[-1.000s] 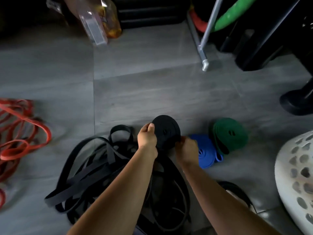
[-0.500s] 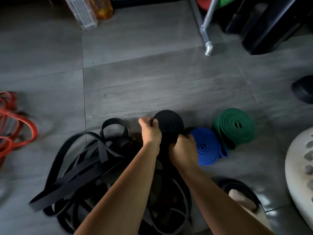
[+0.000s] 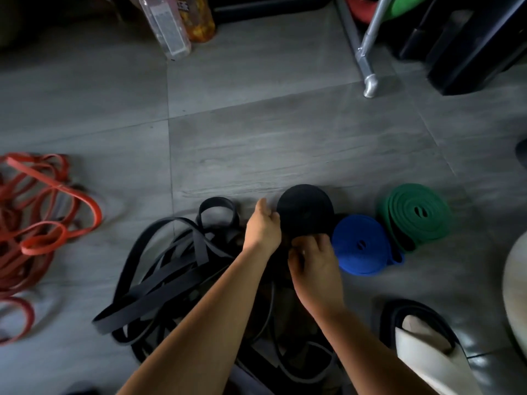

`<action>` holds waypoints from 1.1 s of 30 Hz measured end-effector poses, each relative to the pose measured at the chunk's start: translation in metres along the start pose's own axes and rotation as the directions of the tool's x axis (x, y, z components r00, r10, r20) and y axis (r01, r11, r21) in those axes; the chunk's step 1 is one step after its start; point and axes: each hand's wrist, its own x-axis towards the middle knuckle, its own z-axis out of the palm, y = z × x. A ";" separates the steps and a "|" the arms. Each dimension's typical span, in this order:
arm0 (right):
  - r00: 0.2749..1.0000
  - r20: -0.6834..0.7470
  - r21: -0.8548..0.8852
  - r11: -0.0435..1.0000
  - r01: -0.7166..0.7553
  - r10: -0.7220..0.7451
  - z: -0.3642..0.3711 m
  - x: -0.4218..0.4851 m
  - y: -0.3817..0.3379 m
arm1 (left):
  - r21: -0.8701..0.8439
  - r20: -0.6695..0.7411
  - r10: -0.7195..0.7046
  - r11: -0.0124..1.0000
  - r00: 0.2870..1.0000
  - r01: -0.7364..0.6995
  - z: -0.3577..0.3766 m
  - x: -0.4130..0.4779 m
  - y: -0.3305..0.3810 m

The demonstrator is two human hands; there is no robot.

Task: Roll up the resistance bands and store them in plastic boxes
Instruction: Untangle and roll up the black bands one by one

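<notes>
Holding a black roll (image 3: 305, 212) of resistance band between them, two bare hands meet low over a grey tiled floor (image 3: 285, 138). The left hand (image 3: 263, 228) curls its fingers against the roll's left rim, with the thumb raised beside it. The right hand (image 3: 313, 263) sits just below and to the right of the left, its fingers bent and pinching the roll's lower edge. The roll's flat face is turned up toward the camera.

Just right of the right hand lies a coiled blue band (image 3: 360, 243), and a coiled green band (image 3: 416, 215) lies just beside it, farther right. A tangle of loose black bands (image 3: 171, 266) spreads left of the left hand and under both forearms. Well to the left of that hand is a heap of loose red bands (image 3: 37, 223). Far beyond the hands stand a clear bottle (image 3: 168, 27) and a metal leg (image 3: 370, 67).
</notes>
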 end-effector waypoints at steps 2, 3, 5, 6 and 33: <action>0.975 0.221 -0.137 0.991 0.006 0.025 0.002 -0.017 0.000 | 0.127 -0.061 0.178 0.977 0.982 -0.169 -0.008 -0.022 -0.007; 0.938 0.339 -0.250 0.968 0.013 0.075 0.004 -0.024 0.002 | 0.177 -0.081 0.253 0.956 0.964 -0.236 -0.015 -0.034 -0.014; 0.858 0.489 -0.362 0.932 0.035 0.158 0.006 -0.035 -0.001 | 0.300 -0.038 0.329 0.904 0.944 -0.303 -0.029 -0.056 -0.034; 0.846 0.510 -0.337 0.941 0.027 0.159 0.005 -0.040 -0.008 | 0.399 0.033 0.330 0.861 0.943 -0.315 -0.037 -0.068 -0.048; 0.750 0.476 0.302 0.886 0.350 -0.459 -0.221 -0.164 -0.293 | -0.364 -0.287 0.567 0.681 0.772 -0.635 -0.334 -0.408 0.095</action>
